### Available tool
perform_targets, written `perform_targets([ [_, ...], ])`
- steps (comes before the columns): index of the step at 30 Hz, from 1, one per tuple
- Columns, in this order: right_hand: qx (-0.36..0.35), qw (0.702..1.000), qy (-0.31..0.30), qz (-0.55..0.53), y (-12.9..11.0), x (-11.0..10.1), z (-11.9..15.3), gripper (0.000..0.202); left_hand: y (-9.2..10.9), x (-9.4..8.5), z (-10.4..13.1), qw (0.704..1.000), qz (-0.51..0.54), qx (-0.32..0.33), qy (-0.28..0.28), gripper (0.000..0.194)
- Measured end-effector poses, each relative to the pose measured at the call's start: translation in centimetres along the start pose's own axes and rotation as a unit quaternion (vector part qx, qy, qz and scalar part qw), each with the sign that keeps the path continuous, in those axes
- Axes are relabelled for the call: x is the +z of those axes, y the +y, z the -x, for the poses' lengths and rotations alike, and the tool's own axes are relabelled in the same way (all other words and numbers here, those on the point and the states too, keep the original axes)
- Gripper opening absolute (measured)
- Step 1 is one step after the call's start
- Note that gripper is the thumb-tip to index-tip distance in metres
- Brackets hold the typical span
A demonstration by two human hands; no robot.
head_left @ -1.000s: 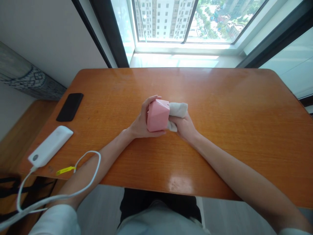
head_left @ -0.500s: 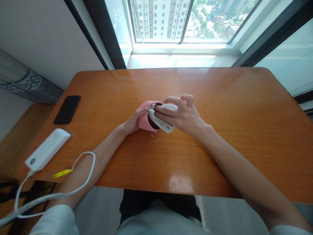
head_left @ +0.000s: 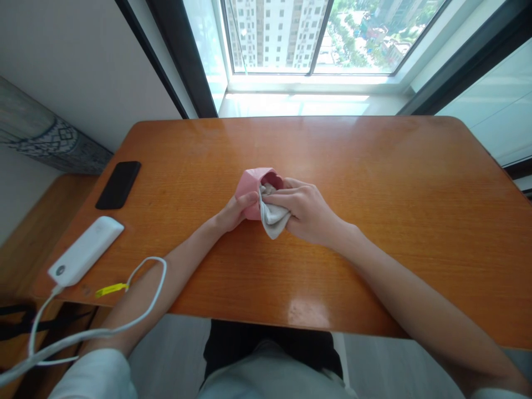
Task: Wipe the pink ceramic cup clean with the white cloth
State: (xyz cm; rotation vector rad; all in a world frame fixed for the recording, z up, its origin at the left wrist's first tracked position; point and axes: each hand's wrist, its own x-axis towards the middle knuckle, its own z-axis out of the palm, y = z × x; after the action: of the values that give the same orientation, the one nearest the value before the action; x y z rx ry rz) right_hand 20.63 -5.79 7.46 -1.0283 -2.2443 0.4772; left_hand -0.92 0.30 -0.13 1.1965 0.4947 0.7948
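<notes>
A pink cup-like container [head_left: 250, 183] is tilted over the middle of the table, its dark opening facing right. My left hand [head_left: 236, 210] grips it from the left, thumb along its near side. Fingers of my right hand [head_left: 305, 210] are closed on a light grey cloth [head_left: 275, 220] at the opening. Part of the cloth is inside the container and a folded end hangs out below. The right fingertips are partly hidden by the cloth and the rim.
On the wooden table [head_left: 374, 221], a black phone [head_left: 118, 185] and a white power bank [head_left: 86, 251] lie at the left. A white cable [head_left: 160, 288] with a yellow tag [head_left: 111, 290] loops over my left forearm. A window is behind the table.
The container has turned, its opening now more toward the upper right. My right hand has moved slightly lower, its fingers closer together, and the cloth end hangs further down.
</notes>
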Motion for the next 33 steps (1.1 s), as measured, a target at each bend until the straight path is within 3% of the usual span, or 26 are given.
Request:
perform_targets([
  [2,0.081,0.984,-0.009,-0.16,-0.5,0.0,-0.1,0.024,-0.2,-0.1,-0.1,0.998,-0.036,0.05,0.006,0.088],
  [3,0.132,0.958,-0.007,-0.254,-0.6,0.0,-0.2,0.02,-0.3,-0.1,-0.2,0.996,-0.053,0.078,0.005,0.097],
  [6,0.26,0.825,0.048,-0.499,-0.6,0.3,-0.7,0.004,-0.4,-0.1,-0.5,0.979,-0.121,0.165,-0.013,0.11],
  [7,0.286,0.783,0.073,-0.548,-0.4,0.4,-0.8,0.008,-0.3,-0.1,-0.6,0.969,-0.15,0.193,-0.013,0.113],
  [9,0.314,0.734,0.109,-0.593,0.2,0.5,-0.8,0.015,-0.3,-0.1,-0.8,0.948,-0.208,0.239,0.011,0.12],
  [11,0.322,0.726,0.149,-0.589,1.3,0.4,-0.6,0.009,-0.3,-0.3,-0.9,0.934,-0.243,0.257,0.054,0.12],
  [14,0.304,0.723,0.263,-0.562,3.9,0.2,-0.2,0.011,-0.4,-0.7,-1.2,0.92,-0.247,0.289,0.099,0.11],
  [17,0.271,0.718,0.372,-0.522,6.6,0.8,0.0,0.017,-0.6,-1.2,-1.4,0.91,-0.255,0.304,0.122,0.109],
  [20,0.309,0.688,0.422,-0.504,6.8,2.6,-0.1,0.017,-0.5,-1.2,-1.3,0.909,-0.266,0.297,0.122,0.111],
  [22,0.322,0.679,0.394,-0.529,5.2,4.1,-0.3,0.027,-0.4,-0.8,-0.9,0.91,-0.26,0.301,0.119,0.11],
  [24,0.322,0.691,0.339,-0.551,3.0,5.1,-0.5,0.03,-0.4,-0.3,-0.6,0.916,-0.249,0.294,0.11,0.108],
  [27,0.327,0.684,0.273,-0.592,0.8,5.7,-0.6,0.033,-0.6,0.2,-0.5,0.928,-0.237,0.276,0.083,0.11],
  [30,0.341,0.668,0.268,-0.605,0.8,5.3,-0.5,0.032,-1.0,0.2,-1.1,0.917,-0.25,0.301,0.078,0.117],
  [33,0.332,0.71,0.304,-0.541,1.9,4.3,-0.4,0.027,-1.4,-0.1,-1.5,0.911,-0.272,0.297,0.093,0.125],
])
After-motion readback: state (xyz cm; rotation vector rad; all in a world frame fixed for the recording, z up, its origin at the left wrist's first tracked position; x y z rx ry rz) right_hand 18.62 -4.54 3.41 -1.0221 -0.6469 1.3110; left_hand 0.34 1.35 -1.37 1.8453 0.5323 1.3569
